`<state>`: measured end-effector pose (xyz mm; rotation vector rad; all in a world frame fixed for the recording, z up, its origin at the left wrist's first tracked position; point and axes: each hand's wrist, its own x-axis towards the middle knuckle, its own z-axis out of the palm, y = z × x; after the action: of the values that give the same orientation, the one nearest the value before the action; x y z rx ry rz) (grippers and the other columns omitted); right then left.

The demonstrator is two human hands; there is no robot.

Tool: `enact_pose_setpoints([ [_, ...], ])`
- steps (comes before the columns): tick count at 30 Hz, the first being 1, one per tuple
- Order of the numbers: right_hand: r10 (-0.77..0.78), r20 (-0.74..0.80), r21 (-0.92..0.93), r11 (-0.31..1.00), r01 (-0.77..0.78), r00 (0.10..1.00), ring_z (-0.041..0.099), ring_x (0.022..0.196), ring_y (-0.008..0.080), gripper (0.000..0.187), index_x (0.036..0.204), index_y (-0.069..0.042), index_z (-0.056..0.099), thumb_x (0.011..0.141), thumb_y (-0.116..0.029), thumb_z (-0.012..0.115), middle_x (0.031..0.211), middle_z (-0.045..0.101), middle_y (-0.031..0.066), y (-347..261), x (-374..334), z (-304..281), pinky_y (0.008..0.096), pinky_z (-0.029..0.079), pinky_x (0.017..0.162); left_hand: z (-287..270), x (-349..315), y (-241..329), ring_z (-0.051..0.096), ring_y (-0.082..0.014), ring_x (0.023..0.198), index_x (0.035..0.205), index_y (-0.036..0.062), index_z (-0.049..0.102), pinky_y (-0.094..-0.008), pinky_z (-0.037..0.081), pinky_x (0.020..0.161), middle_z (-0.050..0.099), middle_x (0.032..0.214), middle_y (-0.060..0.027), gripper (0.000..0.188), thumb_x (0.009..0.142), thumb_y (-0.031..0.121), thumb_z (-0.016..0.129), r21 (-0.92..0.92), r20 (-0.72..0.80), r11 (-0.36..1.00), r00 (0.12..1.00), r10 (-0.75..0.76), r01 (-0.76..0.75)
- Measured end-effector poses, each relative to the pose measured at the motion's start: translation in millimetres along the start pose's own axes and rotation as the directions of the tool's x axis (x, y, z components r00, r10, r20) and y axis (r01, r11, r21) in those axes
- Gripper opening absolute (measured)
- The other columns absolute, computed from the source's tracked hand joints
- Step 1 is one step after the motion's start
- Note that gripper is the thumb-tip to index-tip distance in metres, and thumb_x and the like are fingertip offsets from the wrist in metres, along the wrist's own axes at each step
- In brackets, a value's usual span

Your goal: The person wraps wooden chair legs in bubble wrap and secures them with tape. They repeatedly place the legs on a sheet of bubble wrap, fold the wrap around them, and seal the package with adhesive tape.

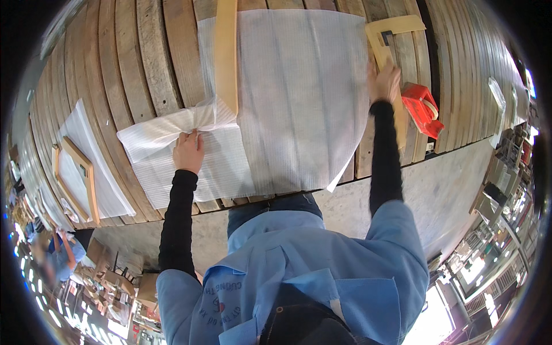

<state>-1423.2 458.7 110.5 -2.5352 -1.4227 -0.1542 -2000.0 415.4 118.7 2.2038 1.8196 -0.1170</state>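
My left hand (190,150) has its fingers closed on a folded-back part of a white, ribbed foam sheet (215,172). Just beyond that hand, a long pale wooden strip (226,63) lies lengthwise on the foam. A wide sheet of the same foam (299,98) spreads over the middle of the slatted table, its near right corner curling up. To the right, my right hand (386,83) is closed around one leg of an L-shaped wooden piece (379,49) with a small black fitting at its corner. A red tape dispenser (422,109) sits beside that wooden leg.
On the left, another foam sheet (115,184) carries angled wooden pieces (86,172). The table of wooden slats (126,63) has a dark gap (434,52) on the right. A person (63,253) is at the far lower left, near cardboard boxes (148,287).
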Motion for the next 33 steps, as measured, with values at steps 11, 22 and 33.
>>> enact_pose_setpoints([
  [11,-0.188,0.320,0.608,0.793,-0.049,0.929,0.059,0.114,0.0360,0.061,0.129,-0.006,0.054,0.086,-0.043,0.076,0.119,0.061,0.0162,-221,-160,-22,0.0485,0.053,0.090,10,-5,-18,0.038,-0.0247,0.139,0.101,0.0195,0.074,-0.0607,0.025,0.108,0.049,0.143,-0.0011,0.017,0.091,0.033,0.070,0.221,-0.276,0.971,0.949,0.151,-0.090],
  [22,-0.348,0.552,0.530,0.848,0.004,0.758,0.045,0.127,0.0509,0.096,0.152,-0.032,0.038,0.072,-0.025,0.090,0.146,0.032,0.0192,-332,-199,-24,0.0536,0.053,0.098,-10,41,-69,0.046,-0.0228,0.132,0.098,0.0186,0.071,-0.0560,0.031,0.110,0.052,0.138,0.0016,0.029,0.074,0.029,0.084,0.071,-0.247,0.854,0.821,0.515,-0.515],
  [33,-0.299,0.160,0.333,0.914,0.234,0.941,0.028,0.148,0.0421,0.057,0.153,-0.038,0.042,0.099,-0.043,0.059,0.160,0.032,0.0140,-232,-265,25,0.0704,0.013,0.119,-28,88,-80,0.059,-0.0319,0.116,0.129,0.0098,0.060,-0.0439,0.049,0.100,0.060,0.121,-0.0115,0.069,0.067,0.027,0.085,-0.191,0.050,0.835,0.844,0.534,-0.516],
])
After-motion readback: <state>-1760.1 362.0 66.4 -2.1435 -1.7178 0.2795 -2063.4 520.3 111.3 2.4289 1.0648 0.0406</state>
